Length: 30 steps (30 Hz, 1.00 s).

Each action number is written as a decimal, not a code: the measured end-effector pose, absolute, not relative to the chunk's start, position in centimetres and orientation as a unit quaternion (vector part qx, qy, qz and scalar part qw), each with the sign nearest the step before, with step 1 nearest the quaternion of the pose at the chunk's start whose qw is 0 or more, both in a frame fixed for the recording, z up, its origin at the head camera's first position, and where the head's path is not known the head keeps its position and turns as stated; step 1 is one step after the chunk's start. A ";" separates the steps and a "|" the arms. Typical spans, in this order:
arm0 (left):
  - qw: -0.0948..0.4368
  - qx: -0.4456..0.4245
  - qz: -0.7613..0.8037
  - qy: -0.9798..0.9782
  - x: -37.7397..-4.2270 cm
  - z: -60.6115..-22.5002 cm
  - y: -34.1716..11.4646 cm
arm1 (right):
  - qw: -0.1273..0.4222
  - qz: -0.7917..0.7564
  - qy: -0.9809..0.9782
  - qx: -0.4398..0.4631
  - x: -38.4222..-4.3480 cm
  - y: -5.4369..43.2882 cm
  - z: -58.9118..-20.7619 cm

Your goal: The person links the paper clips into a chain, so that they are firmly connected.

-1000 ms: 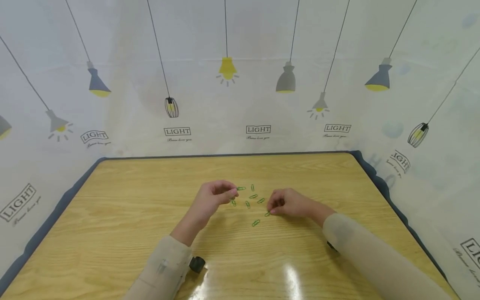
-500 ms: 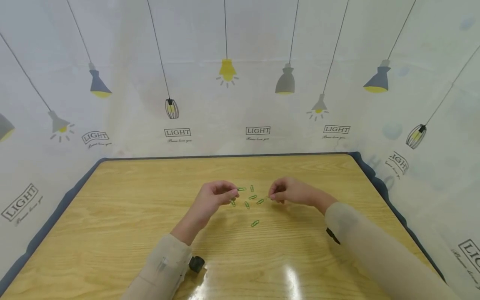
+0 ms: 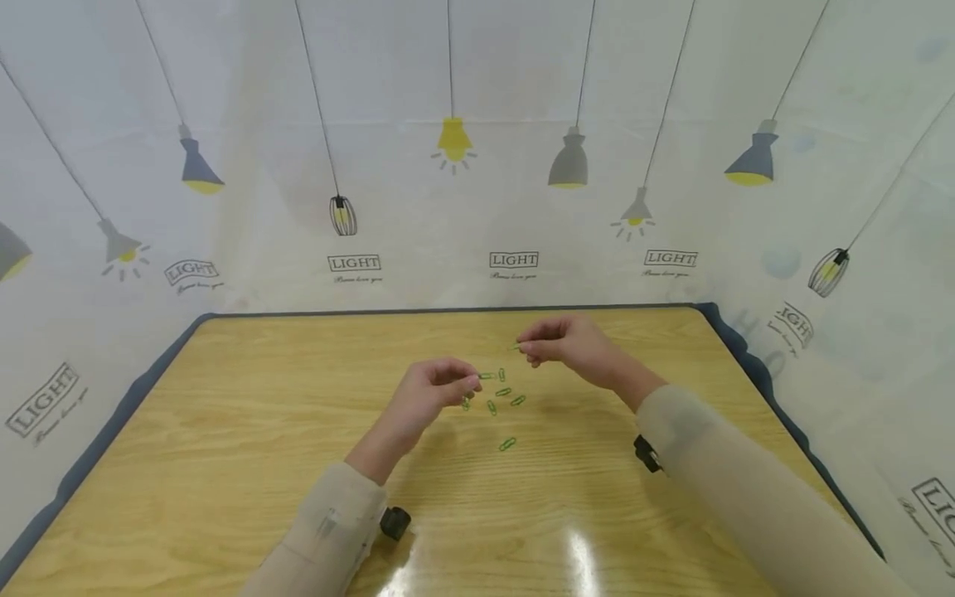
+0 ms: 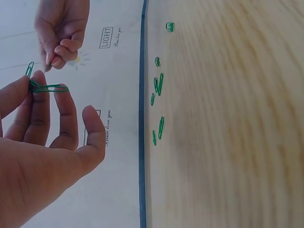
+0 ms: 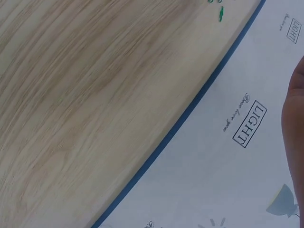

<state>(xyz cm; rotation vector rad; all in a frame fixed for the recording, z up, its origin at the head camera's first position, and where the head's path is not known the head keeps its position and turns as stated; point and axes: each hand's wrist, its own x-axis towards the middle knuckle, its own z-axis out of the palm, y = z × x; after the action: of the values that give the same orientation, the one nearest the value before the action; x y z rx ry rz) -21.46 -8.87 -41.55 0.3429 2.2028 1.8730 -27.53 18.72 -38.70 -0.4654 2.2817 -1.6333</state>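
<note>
Apparently linked clips (image 4: pixel 46 88) are pinched by the left hand (image 3: pixel 431 398); at its two o'clock, one clip (image 3: pixel 516 347) is pinched by the right hand (image 3: pixel 573 344). Loose clips (image 3: pixel 503 392) are scattered at three o'clock. Pinched wires are best kept steady.

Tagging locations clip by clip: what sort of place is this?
Probably a staged recording booth: a wood-grain table enclosed on three sides by lamp-printed sheeting, with green paper clips lying on the tabletop.
</note>
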 end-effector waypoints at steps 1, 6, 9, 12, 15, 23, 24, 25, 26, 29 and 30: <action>0.114 0.116 0.638 0.753 -21.5 -41.4 -8.9 | 0.148 -0.573 0.790 -0.159 -27.5 18.5 -38.6; 0.117 0.122 0.636 0.753 -21.7 -40.8 -8.7 | 0.137 -0.584 0.782 -0.167 -27.3 17.4 -38.3; 0.124 0.127 0.635 0.752 -21.6 -40.7 -8.5 | 0.133 -0.587 0.777 -0.183 -26.8 16.7 -38.2; 0.134 0.130 0.634 0.751 -21.7 -40.7 -8.4 | 0.147 -0.597 0.762 -0.201 -26.3 16.2 -38.2; 0.140 0.134 0.633 0.749 -21.8 -40.8 -8.3 | 0.168 -0.608 0.747 -0.211 -25.9 15.9 -38.4; 0.137 0.136 0.638 0.746 -21.7 -40.6 -8.5 | 0.195 -0.633 0.726 -0.185 -25.5 15.5 -38.5; 0.138 0.136 0.639 0.745 -21.7 -40.6 -8.6 | 0.196 -0.636 0.723 -0.183 -25.5 15.4 -38.5; 0.139 0.137 0.639 0.744 -21.7 -40.6 -8.6 | 0.198 -0.639 0.721 -0.182 -25.5 15.4 -38.5; 0.139 0.137 0.640 0.743 -21.7 -40.6 -8.6 | 0.199 -0.642 0.718 -0.181 -25.5 15.4 -38.6; 0.139 0.140 0.641 0.741 -21.7 -40.7 -8.7 | 0.203 -0.648 0.712 -0.181 -25.5 15.4 -38.7; 0.138 0.141 0.642 0.741 -21.8 -40.8 -8.8 | 0.203 -0.649 0.710 -0.181 -25.5 15.4 -38.7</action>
<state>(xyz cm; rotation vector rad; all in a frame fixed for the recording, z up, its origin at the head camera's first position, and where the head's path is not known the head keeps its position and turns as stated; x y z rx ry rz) -21.80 -8.75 -40.77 0.4088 2.1418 1.8573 -25.49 15.37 -38.74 -0.5059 1.9822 -1.8111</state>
